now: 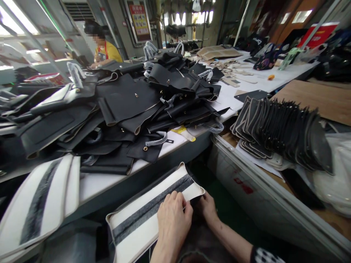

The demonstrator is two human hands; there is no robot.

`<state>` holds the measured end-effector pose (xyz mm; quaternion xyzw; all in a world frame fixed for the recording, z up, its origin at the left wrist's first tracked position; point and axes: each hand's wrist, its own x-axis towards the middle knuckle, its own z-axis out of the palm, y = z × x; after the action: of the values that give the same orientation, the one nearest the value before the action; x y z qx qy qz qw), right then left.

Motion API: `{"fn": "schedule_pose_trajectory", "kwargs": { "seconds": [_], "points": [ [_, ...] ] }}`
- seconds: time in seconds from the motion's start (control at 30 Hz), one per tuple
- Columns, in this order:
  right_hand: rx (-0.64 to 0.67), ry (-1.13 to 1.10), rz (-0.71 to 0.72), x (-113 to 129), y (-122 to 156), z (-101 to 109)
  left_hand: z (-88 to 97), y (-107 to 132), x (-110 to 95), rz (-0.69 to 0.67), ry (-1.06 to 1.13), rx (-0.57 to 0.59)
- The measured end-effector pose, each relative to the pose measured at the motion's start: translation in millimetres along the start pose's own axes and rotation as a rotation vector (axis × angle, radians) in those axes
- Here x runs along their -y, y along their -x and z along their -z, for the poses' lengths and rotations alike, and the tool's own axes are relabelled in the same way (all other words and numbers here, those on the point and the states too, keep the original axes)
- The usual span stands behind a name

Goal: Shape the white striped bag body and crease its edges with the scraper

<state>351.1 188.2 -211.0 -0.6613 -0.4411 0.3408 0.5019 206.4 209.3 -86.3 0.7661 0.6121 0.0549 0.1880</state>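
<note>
Striped panel (145, 215) edge partly hides right hand (208, 209); grip unclear.

Wht panel (145, 213) (dk gry-striped), aslant

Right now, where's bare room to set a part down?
Brown board, behind the row of black panels. White tabletop between the orange item and flat dark piece. Narrow strip along the near table edge, between the black pile and the held striped piece. Crowded: under that pile, under those panels.
</note>
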Motion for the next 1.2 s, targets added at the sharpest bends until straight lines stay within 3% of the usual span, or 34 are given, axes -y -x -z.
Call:
{"fn": "schedule_pose_trajectory", "kwargs": {
  "seconds": [0.1,0.17,0.23,0.3,0.47,0.67,0.87,1.03,1.2],
  "points": [
    [0.058,0.106,0.161,14.7,25.3,35.7,0.5,1.3,-0.2,-0.002,0.016,-0.021],
    [0.131,0.253,0.453,31.2,39.9,54.8,0.6,2.4,-0.1,-0.003,0.021,-0.028],
    [0.204,0.392,0.716,48.1,46.7,62.0,0.4,3.2,0.4,0.002,0.017,-0.027],
    [0.247,0.494,0.829,60.4,46.0,57.7,-0.2,3.3,1.1,0.007,0.015,-0.025],
    [0.260,0.718,0.869,61.2,37.1,35.6,-0.5,3.3,1.1,0.006,0.042,-0.045],
    [0.236,0.807,0.905,51.4,40.6,32.8,-4.4,21.9,8.0,-0.057,0.128,-0.044],
    [0.223,0.794,0.851,57.1,42.9,28.1,-4.1,52.5,35.8,-0.091,0.206,-0.271],
    [0.210,0.778,0.847,59.4,44.3,23.9,-2.5,59.0,49.6,-0.076,0.112,-0.164],
    [0.202,0.780,0.840,59.3,44.8,22.0,-7.9,53.4,48.0,-0.053,0.056,-0.180]
  ]
}}
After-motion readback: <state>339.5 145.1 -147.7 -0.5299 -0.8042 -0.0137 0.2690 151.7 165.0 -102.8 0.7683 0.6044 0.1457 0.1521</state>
